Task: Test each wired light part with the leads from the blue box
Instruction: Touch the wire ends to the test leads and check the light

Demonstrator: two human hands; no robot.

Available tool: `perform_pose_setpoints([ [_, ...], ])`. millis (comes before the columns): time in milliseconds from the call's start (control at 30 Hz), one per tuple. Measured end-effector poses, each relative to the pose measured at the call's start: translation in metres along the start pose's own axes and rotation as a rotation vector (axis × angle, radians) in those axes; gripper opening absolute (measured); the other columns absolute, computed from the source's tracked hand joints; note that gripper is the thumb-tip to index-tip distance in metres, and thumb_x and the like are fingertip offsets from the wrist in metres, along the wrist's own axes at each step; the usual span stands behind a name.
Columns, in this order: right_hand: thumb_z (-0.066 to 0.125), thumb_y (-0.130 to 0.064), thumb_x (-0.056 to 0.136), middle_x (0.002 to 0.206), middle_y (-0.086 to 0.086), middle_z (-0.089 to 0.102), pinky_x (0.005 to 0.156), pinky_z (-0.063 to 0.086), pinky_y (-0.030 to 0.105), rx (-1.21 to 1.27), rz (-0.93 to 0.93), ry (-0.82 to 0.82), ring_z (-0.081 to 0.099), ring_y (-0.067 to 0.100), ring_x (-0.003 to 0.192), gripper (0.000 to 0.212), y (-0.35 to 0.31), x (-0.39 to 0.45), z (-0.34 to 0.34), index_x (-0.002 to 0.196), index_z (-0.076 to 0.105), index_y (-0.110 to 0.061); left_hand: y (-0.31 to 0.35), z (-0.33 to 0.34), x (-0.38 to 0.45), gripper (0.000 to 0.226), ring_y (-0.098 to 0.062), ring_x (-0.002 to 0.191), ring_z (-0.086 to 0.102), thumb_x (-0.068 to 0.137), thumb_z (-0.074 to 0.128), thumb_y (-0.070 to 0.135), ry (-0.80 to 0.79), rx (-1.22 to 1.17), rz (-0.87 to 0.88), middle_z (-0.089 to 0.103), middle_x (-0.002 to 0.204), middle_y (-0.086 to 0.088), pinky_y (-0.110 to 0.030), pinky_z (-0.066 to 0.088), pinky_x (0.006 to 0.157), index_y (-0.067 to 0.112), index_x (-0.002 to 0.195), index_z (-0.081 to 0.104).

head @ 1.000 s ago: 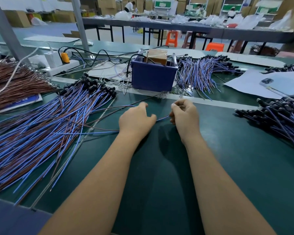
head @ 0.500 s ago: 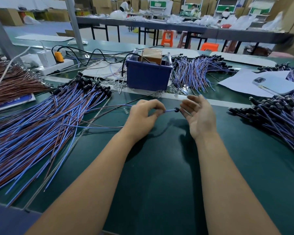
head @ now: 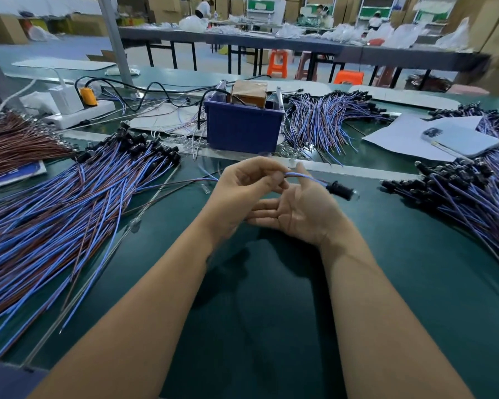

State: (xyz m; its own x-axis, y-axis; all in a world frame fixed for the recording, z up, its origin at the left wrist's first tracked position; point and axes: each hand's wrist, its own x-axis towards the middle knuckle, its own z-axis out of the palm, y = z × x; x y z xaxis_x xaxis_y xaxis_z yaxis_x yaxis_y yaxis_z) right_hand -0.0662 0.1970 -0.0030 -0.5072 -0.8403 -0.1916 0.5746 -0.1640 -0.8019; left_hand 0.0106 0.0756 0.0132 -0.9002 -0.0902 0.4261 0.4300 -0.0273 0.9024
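My left hand [head: 242,191] pinches the blue and brown wires of one wired light part [head: 339,189], whose black holder hangs to the right of my right hand. My right hand [head: 297,211] lies palm up with straight fingers under the wire, holding nothing. The blue box [head: 242,129] stands just beyond my hands, with a brown block and metal leads sticking up from it. A large pile of wired parts [head: 69,208] covers the left of the table. Another pile [head: 467,194] lies at the right.
A third bundle of parts [head: 329,122] lies right of the box. A phone [head: 461,139] rests on white paper at the far right. A power strip with plugs [head: 75,110] sits at the back left, beside brown wires [head: 15,142]. Thin rods [head: 104,254] lie along the green mat.
Both hands lifted off the mat. My left hand drew the part's wire to the right, and the black holder now hangs past my right hand, which has turned palm up and opened.
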Motion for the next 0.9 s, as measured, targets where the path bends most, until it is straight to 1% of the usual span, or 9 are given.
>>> perform_pose_setpoints([
  [133,0.023,-0.062,0.096,0.117,0.029,0.060,0.080,0.058,0.045,0.064,-0.075,0.066,0.066,0.039,0.100,0.075,0.001,0.005,-0.001,0.128,0.052,-0.001,-0.001,-0.015,0.002,0.023,-0.012,0.071,0.063,0.085,0.056,0.010,-0.158,-0.255,-0.161,0.068,0.080,-0.004,-0.023,0.052,0.068,0.021,0.081,0.076],
  [200,0.032,-0.050,0.099,0.095,0.019,0.066,0.073,0.058,0.038,0.044,-0.121,0.133,0.067,0.027,0.081,0.056,0.002,0.006,0.004,0.113,0.058,-0.003,-0.004,-0.014,0.001,0.019,-0.016,0.075,0.061,0.084,0.060,0.012,-0.220,-0.260,-0.194,0.064,0.089,-0.013,-0.027,0.050,0.073,0.018,0.082,0.077],
  [267,0.044,-0.031,0.100,0.070,0.007,0.058,0.064,0.051,0.028,0.003,-0.205,0.239,0.053,0.016,0.066,0.028,0.004,0.006,0.006,0.097,0.058,-0.008,-0.007,-0.010,0.000,0.013,-0.015,0.077,0.063,0.085,0.067,0.022,-0.270,-0.259,-0.208,0.067,0.086,-0.009,-0.027,0.049,0.079,0.016,0.082,0.078],
  [333,0.049,-0.010,0.098,0.065,0.004,0.057,0.053,0.048,0.021,-0.066,-0.338,0.325,0.048,0.013,0.060,0.011,0.005,0.007,0.005,0.101,0.059,-0.006,-0.010,-0.008,0.001,0.029,-0.019,0.081,0.064,0.089,0.064,0.037,-0.250,-0.271,-0.268,0.069,0.080,-0.008,-0.031,0.051,0.084,0.013,0.077,0.076],
  [433,0.053,0.004,0.093,0.066,0.004,0.067,0.054,0.052,0.022,-0.150,-0.452,0.423,0.061,0.012,0.054,0.020,0.007,0.009,0.007,0.113,0.058,0.000,-0.011,-0.013,0.004,0.041,-0.016,0.071,0.064,0.091,0.053,0.041,-0.044,-0.150,-0.383,0.067,0.071,-0.006,-0.030,0.053,0.074,0.015,0.063,0.068],
  [567,0.058,0.008,0.090,0.065,0.005,0.069,0.061,0.057,0.024,-0.199,-0.562,0.579,0.066,0.015,0.055,0.013,0.006,0.009,0.006,0.095,0.063,-0.003,-0.022,-0.020,0.006,0.031,-0.009,0.063,0.058,0.096,0.057,0.026,0.256,0.233,-0.347,0.065,0.066,0.004,-0.022,0.046,0.059,0.017,0.067,0.064],
  [700,0.062,0.005,0.088,0.066,0.001,0.069,0.059,0.054,0.019,-0.273,-0.619,0.668,0.064,0.007,0.057,0.014,0.009,0.012,0.010,0.088,0.064,-0.009,-0.024,-0.018,0.005,0.017,-0.008,0.065,0.059,0.094,0.060,0.023,0.143,0.379,-0.347,0.070,0.072,0.006,-0.017,0.047,0.060,0.021,0.081,0.070],
  [800,0.066,0.002,0.086,0.071,0.000,0.066,0.060,0.051,0.017,-0.408,-0.629,0.739,0.059,0.007,0.061,0.016,0.012,0.016,0.013,0.082,0.066,-0.013,-0.026,-0.014,0.005,0.012,-0.016,0.075,0.065,0.091,0.063,0.022,0.069,0.559,-0.315,0.073,0.075,0.008,-0.028,0.052,0.075,0.023,0.084,0.073],
  [900,0.066,0.002,0.085,0.071,0.001,0.063,0.057,0.048,0.015,-0.472,-0.625,0.755,0.056,0.006,0.061,0.014,0.015,0.019,0.016,0.082,0.067,-0.012,-0.025,-0.013,0.005,0.008,-0.025,0.089,0.070,0.090,0.065,0.015,0.075,0.488,-0.330,0.075,0.084,-0.001,-0.040,0.053,0.084,0.019,0.095,0.070],
])
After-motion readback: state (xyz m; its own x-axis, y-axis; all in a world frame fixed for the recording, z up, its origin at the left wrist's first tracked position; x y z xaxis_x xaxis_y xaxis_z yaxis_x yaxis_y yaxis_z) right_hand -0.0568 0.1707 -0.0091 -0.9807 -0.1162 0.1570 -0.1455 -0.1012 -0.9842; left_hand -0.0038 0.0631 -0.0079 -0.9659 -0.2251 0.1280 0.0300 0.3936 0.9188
